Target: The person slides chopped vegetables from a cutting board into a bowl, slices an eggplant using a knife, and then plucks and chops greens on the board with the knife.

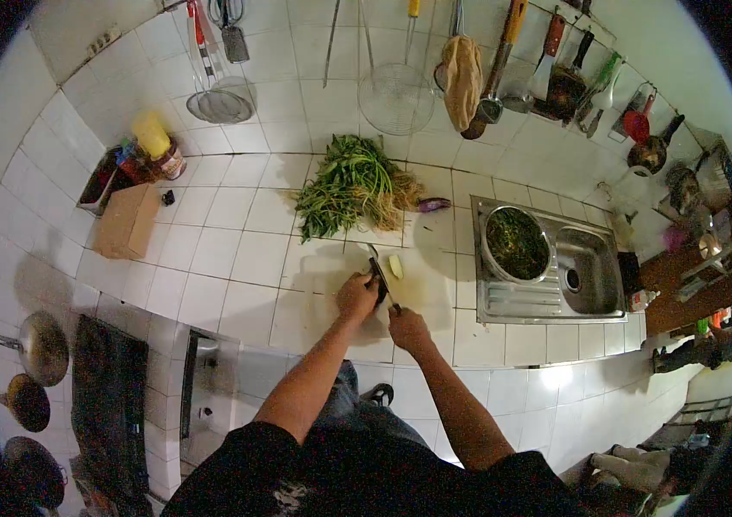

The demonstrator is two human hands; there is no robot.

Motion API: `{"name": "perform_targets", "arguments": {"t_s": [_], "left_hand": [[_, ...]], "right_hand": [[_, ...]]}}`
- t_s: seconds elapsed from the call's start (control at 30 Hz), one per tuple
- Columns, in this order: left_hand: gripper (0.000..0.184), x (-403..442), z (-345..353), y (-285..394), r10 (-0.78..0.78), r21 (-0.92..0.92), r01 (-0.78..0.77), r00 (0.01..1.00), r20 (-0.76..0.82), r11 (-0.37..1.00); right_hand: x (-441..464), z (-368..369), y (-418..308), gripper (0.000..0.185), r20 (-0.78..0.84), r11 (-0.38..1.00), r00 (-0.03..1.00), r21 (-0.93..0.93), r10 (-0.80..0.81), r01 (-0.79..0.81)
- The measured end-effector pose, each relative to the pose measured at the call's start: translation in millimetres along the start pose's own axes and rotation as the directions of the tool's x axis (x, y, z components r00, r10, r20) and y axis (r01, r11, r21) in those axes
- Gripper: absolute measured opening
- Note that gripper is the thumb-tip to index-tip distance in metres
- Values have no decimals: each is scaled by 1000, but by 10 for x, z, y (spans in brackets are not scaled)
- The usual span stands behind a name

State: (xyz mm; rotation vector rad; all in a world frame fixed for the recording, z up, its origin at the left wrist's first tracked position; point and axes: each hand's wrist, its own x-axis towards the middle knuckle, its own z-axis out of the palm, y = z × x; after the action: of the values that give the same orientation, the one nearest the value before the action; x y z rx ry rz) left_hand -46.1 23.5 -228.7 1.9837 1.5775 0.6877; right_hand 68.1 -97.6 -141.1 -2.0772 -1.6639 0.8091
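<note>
Knife (386, 283) was clamped in right grip (407, 328), its blade angled forward-left beside a dark piece (381, 294) pinched by left grip (357, 296), with a pale piece (396, 266) left on the board (431, 293) just ahead, and greens (349, 181) and a purple eggplant (433, 205) placed farther ahead on the surface (250, 211).

White-tiled worktop (211, 246): cardboard box (127, 221) at left edge; labelled jar (173, 162) near back left corner. Steel sink (513, 302) set into right end. Wall above back edge: red-handled strainer (221, 106), wire skimmer (396, 102), tan cloth (462, 82), red ladle (636, 127) hanging. Round pan (44, 348) hangs past front left corner.
</note>
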Motion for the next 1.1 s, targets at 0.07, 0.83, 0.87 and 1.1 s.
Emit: {"name": "perform_targets", "arguments": {"t_s": [0.07,0.83,0.87,1.1], "left_hand": [[37,-2,-186,171,-91,-20,93,990,105,995],[27,-220,8,123,136,-130,-135,991,-3,982],[27,-169,-254,-40,50,-48,-54,995,-89,997],[40,-32,-181,81,-79,-4,79,997,13,997]], "right_hand": [[-153,96,110,49,11,1000,1000,-25,-13,13],[-242,688,715,26,-257,973,939,-34,-230,229],[-291,332,537,27,7,977,987,-141,-159,158],[-471,58,79,42,-95,991,993,119,74,-62]]}}
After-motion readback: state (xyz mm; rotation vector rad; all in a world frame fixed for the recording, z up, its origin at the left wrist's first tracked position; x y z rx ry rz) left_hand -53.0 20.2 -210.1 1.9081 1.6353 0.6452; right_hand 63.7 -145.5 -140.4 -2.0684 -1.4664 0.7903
